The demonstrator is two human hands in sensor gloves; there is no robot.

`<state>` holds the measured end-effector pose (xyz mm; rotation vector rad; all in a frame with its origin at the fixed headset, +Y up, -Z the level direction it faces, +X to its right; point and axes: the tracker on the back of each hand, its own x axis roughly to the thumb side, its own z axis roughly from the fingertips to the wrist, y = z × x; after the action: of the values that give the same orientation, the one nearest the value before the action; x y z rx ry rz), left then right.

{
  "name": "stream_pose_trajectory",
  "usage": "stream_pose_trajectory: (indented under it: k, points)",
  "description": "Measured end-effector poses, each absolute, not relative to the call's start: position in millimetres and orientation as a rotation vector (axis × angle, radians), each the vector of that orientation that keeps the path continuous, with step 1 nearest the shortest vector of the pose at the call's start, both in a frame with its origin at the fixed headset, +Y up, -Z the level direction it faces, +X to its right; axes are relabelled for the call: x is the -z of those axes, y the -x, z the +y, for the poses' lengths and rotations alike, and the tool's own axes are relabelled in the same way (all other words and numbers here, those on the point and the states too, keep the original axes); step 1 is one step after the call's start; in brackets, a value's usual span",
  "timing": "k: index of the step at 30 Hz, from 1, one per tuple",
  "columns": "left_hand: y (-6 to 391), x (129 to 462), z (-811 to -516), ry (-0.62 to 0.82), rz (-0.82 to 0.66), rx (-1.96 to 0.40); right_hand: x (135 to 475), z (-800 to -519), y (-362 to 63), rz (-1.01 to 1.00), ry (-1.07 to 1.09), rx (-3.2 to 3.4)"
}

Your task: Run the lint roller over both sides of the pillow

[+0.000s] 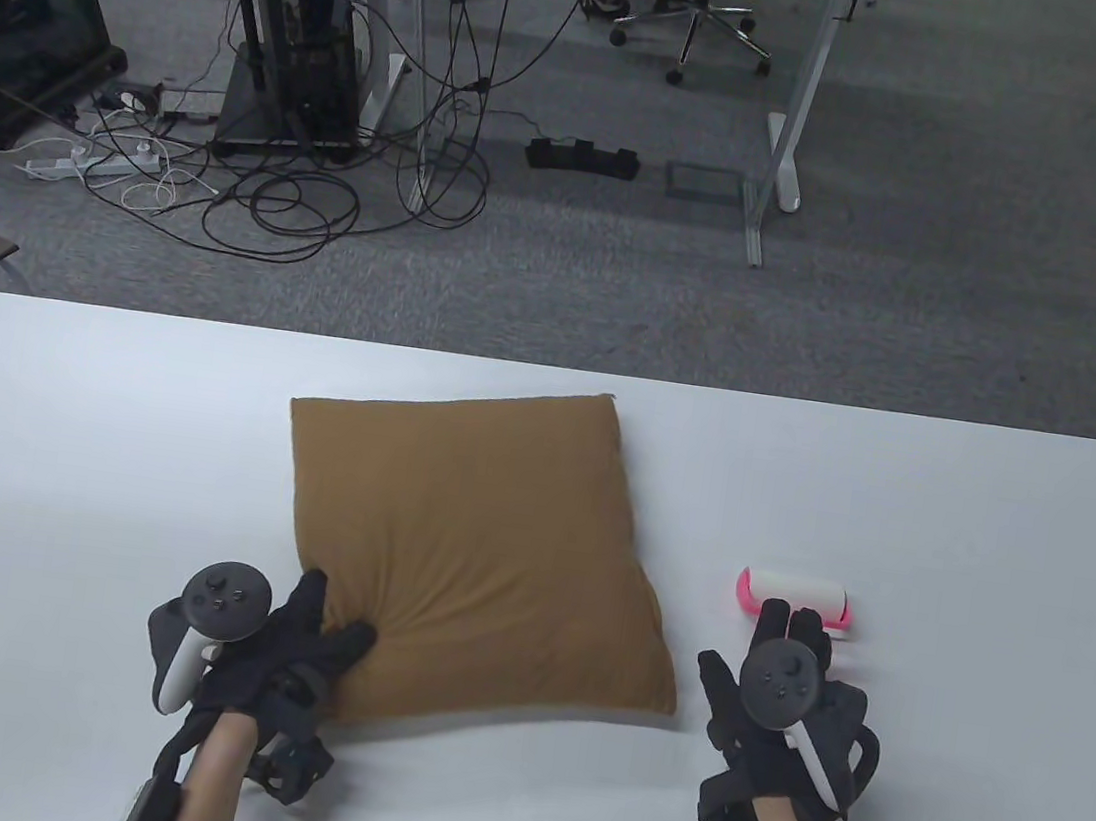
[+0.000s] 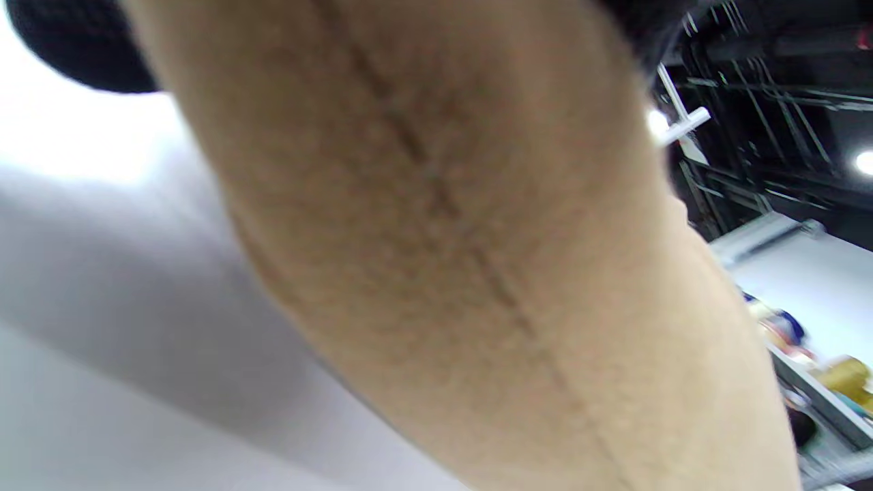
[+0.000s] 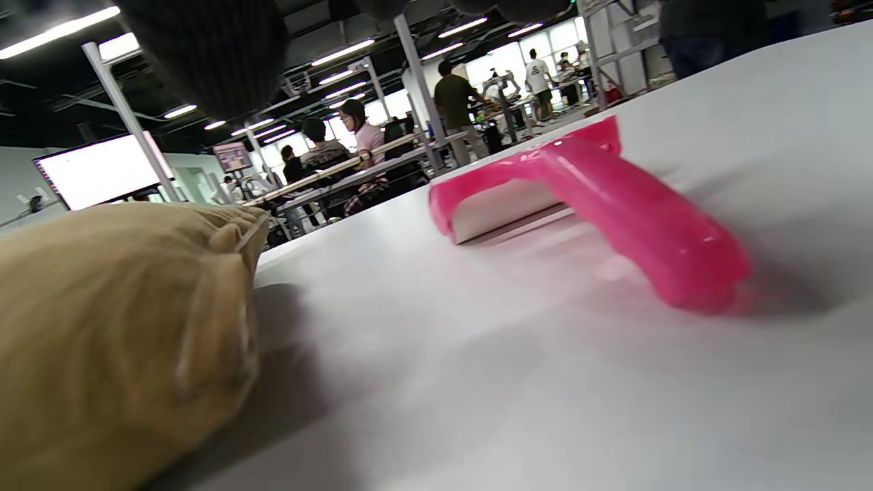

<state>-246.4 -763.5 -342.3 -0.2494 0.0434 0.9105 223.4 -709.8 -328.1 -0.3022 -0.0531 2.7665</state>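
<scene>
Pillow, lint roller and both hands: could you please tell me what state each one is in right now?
Pillow: lying flat on the table, near-left corner pressed down.
Lint roller: lying on the table right of the pillow, not lifted.
Left hand: fingers spread, resting on the pillow's corner.
Right hand: over the roller's handle, fingers extended; grip not confirmed.

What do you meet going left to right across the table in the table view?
left hand → pillow → right hand, with the lint roller just beyond its fingertips.
</scene>
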Motion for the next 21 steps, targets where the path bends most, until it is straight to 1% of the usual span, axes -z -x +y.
stream_pose_trajectory:
  k: [5, 9, 12, 14, 21]
  points:
    - [222, 343, -764, 0.334, -0.056, -0.877, 331, -710, -251, -0.043, 0.471, -2.743]
    - [212, 343, -767, 0.381, -0.076, -0.867, 333, -718, -272, 0.027, 0.632, -2.718]
    - [213, 342, -769, 0.376, -0.061, -0.875, 335, -728, -284, 0.111, 0.752, -2.719]
    - [214, 341, -771, 0.366, -0.045, -0.884, 336, -735, -288, 0.170, 0.792, -2.704]
    - [216, 338, -770, 0.352, -0.033, -0.818, 339, -750, -289, 0.251, 0.863, -2.713]
